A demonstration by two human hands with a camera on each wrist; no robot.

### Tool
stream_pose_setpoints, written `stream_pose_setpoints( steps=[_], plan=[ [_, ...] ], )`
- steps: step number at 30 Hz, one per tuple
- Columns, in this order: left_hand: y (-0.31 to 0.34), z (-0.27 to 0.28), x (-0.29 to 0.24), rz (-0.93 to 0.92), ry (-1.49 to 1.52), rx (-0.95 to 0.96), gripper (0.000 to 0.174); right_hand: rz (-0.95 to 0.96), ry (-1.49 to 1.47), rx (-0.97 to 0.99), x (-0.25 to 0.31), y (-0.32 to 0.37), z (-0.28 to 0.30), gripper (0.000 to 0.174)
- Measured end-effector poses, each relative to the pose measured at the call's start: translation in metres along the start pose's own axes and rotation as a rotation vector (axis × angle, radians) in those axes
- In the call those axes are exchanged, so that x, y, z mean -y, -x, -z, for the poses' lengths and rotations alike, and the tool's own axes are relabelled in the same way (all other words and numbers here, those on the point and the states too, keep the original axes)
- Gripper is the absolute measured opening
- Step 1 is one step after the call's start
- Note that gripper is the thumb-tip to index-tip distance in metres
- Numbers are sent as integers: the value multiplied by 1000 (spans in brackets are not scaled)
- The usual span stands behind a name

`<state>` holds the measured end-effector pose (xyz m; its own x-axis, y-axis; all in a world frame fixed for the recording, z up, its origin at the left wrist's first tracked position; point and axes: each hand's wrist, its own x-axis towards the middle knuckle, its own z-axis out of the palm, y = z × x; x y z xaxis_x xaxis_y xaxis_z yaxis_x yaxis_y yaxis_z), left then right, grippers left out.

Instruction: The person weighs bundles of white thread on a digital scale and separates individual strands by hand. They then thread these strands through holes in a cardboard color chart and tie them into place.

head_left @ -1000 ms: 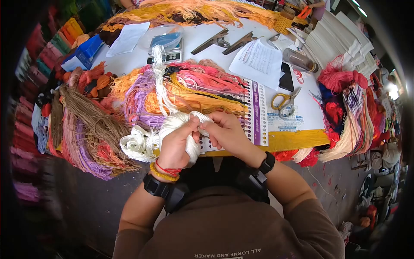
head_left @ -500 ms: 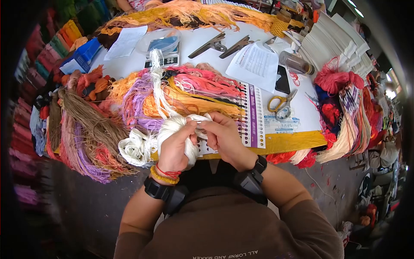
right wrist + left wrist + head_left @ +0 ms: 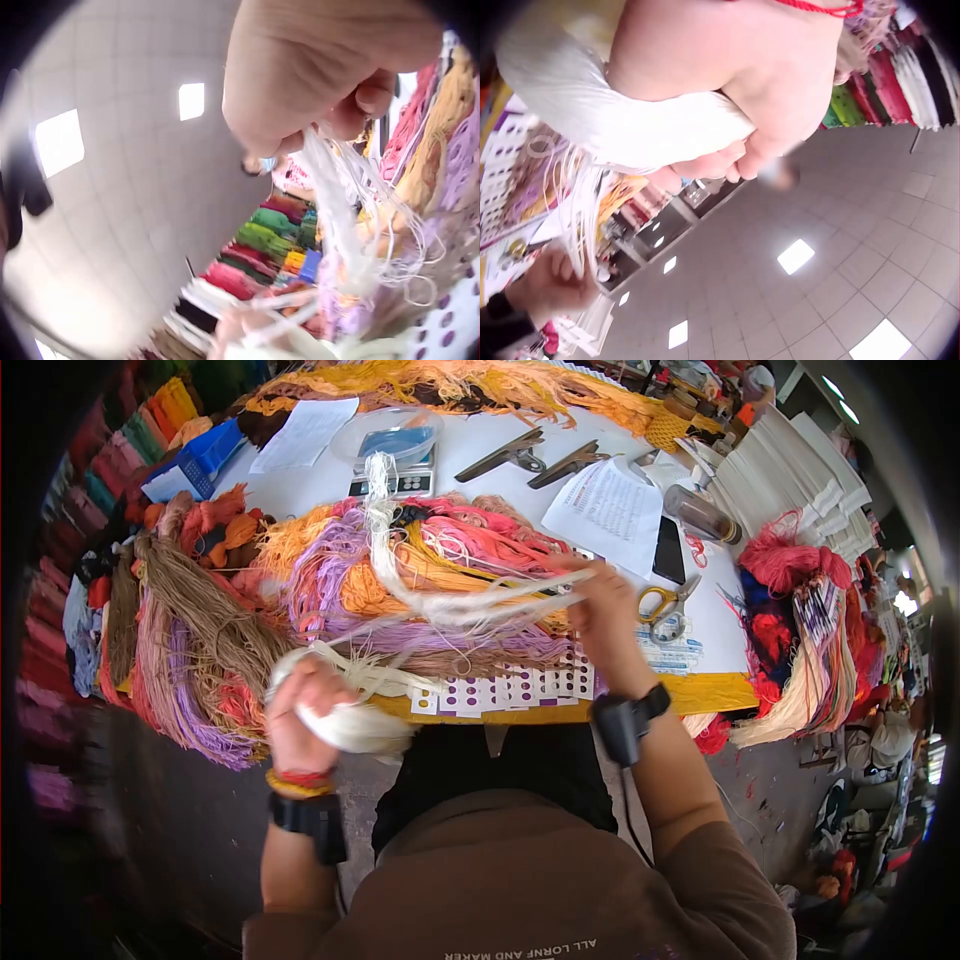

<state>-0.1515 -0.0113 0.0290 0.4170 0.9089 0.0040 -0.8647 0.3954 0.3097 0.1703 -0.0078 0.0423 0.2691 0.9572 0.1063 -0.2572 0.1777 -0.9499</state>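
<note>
A thick skein of white thread (image 3: 365,730) is gripped in my left hand (image 3: 300,715), at the table's front edge. The left wrist view shows the fingers curled round the white skein (image 3: 660,131). Off to the right, my right hand (image 3: 610,622) pinches a bunch of white strands (image 3: 475,608), stretched across the coloured threads. Loose loops hang off these white strands (image 3: 330,199) below the fingers in the right wrist view. A white length (image 3: 382,520) runs back from the strands toward the digital scale (image 3: 410,485).
Coloured thread hanks (image 3: 450,565) cover the middle of the table, over punched cards (image 3: 500,690). Brown hanks (image 3: 205,610) lie at the left. Scissors (image 3: 665,610), a phone (image 3: 669,550), printed sheets (image 3: 605,505) and two large metal clips (image 3: 505,455) lie farther back.
My hands were together at the white skein; now they are wide apart. The left has moved left with the skein, the right has drawn white strands out to the right.
</note>
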Motion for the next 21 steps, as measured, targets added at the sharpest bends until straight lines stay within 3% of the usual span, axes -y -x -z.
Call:
stream_pose_setpoints(
  steps=[1, 3, 5, 7, 8, 9, 11, 13, 15, 19, 21],
  plan=[
    [11, 9, -19, -53, -71, -19, 14, -48, -247, -8, 8, -9, 16, 9],
    [36, 29, -56, -158, -191, -73, 15, -157, -451, -54, 25, -27, 48, 15],
    [49, 33, -71, -173, -153, -121, 15, 17, 68, -246, 25, -34, 63, 14],
    [55, 24, -61, -142, -463, -336, 16, 318, 771, -231, 11, -40, 66, 12],
    [54, 16, -50, -118, -483, -326, 16, 235, 829, -184, 14, -32, 55, 13],
    [48, 7, -37, -86, -501, -307, 16, 54, 723, -116, 15, -25, 41, 14],
    [35, -2, -20, -43, -388, -206, 23, -75, 499, 6, 12, -13, 17, 15],
    [25, -7, -10, 41, -346, -229, 32, 37, 652, 6, 1, -2, -6, 13],
    [20, -6, -5, 66, -314, -123, 37, 599, 1129, 78, -1, 8, -25, 9],
    [14, -16, 6, 92, -282, -133, 38, 481, 1040, 151, -2, 17, -37, 10],
    [12, -18, 9, 82, -391, -182, 32, 261, 893, 207, -2, 19, -39, 12]
  ],
)
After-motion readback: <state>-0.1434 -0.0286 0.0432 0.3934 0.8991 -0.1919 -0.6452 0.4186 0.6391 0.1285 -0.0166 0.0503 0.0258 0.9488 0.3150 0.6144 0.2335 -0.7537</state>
